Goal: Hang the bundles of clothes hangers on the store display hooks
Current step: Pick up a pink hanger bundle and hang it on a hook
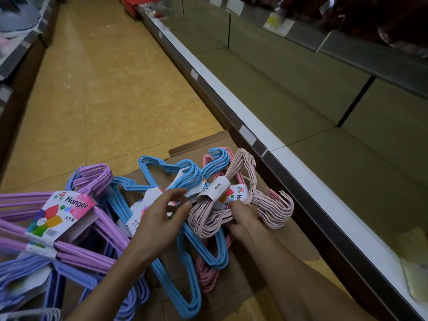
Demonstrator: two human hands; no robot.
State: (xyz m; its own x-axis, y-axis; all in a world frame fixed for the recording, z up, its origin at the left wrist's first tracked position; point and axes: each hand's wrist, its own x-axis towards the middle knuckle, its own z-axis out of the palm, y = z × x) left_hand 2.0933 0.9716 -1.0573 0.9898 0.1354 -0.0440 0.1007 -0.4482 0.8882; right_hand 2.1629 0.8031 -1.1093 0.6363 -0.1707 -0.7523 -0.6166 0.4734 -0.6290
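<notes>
Aisle floor: pale-pink hanger bundle (240, 195) between hands.

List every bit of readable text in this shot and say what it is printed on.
"Hanger": card label on the purple hanger bundle.
"大方": same label, under the brand word; the following character is unclear.
"NO": label on a blue hanger bundle; the rest is blurred.
"H": label on the pale pink hanger bundle; the rest is hidden.
Barcode digits and shelf-edge tags: unreadable.
</notes>
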